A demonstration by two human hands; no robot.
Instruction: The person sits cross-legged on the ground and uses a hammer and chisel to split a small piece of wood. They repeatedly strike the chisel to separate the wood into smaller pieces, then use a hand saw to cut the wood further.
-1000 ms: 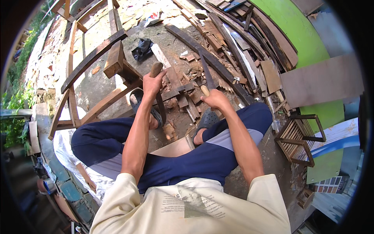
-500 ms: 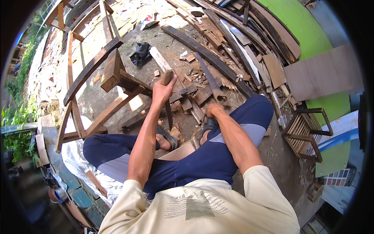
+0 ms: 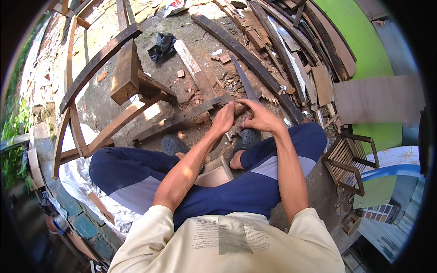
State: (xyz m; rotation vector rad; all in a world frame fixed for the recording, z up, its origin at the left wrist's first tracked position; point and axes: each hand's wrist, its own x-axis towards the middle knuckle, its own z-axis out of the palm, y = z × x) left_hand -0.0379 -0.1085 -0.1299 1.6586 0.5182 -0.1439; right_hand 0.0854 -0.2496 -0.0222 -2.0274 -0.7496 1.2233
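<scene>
My left hand (image 3: pixel 224 119) and my right hand (image 3: pixel 260 116) meet in front of my feet. Between them shows the rounded brown end of a wood-handled blade tool (image 3: pixel 239 108); its blade is mostly hidden. The left fingers are closed at its side, while the right fingers and thumb curl round the end. A long dark notched wooden bar (image 3: pixel 182 117) lies on the ground, its right end by my left hand. Just beyond my right hand is a handsaw (image 3: pixel 242 78), its blade pointing away and its handle hidden.
A wooden frame (image 3: pixel 125 84) stands at the left. Planks and scraps (image 3: pixel 282 50) are heaped at the far right. A black plastic bag (image 3: pixel 162 47) lies ahead. A small slatted wooden piece (image 3: pixel 348 161) stands to the right. My shoes (image 3: pixel 174 144) flank a pale board (image 3: pixel 214 175).
My left hand has moved right with the wood-handled tool, and my right hand has risen to meet it. The notched bar now shows across the ground. My view has shifted slightly.
</scene>
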